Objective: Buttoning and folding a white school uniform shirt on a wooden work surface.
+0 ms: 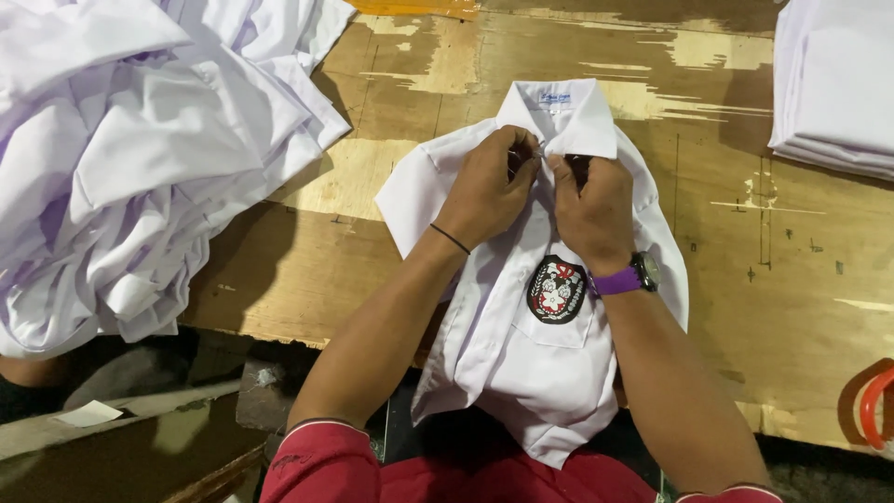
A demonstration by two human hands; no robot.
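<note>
Both grips pinch shut at the collar of the white shirt (531, 354): my left hand (489, 191) and right hand (591, 210) meet at its top button, apparently to keep the placket lined up. It lies face-up on the wooden tabletop (372, 177), a dark crest (556, 290) on its pocket, beside a heap of white shirts (140, 158).

A garment workshop, at a finishing or packing bench. A worn plywood worktable (391, 84), scuffed and patchy, carries identical white uniform shirts: a loose heap (140, 149) spills over its left edge, a neatly folded stack (833, 84) sits at its far right corner, and one shirt with a chest badge (531, 317) lies at the near edge (lit dimly, with dark floor below).
</note>
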